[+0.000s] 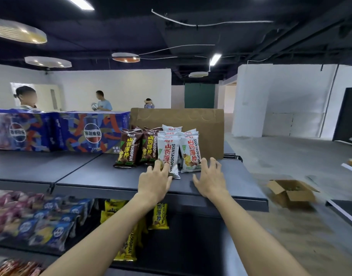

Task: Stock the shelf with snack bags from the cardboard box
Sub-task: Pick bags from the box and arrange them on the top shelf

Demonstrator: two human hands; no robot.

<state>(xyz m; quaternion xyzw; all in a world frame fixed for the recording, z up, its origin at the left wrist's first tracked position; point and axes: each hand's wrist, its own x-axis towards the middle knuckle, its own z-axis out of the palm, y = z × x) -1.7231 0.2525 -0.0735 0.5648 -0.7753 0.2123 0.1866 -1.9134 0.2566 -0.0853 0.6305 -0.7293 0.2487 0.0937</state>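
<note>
- Biggest worry: the white snack bags are standing upright in tight rows on the top shelf, and the front one is already leaning toward the edge. A clumsy nudge from the left hand is probably going to be tipping it over, maybe domino-ing the brown snack bags just beside them.
- Left hand is reaching forward with fingers spread, fingertips touching the lower front of that leaning white bag, not wrapping around it.
- Right hand is hovering just right of the white rows, fingers splayed wide and holding nothing, as far as I can tell.
- Both forearms are stretching out over the lower shelves.
- The cardboard box is sitting open on the floor off to the right, well apart from the hands.
</note>
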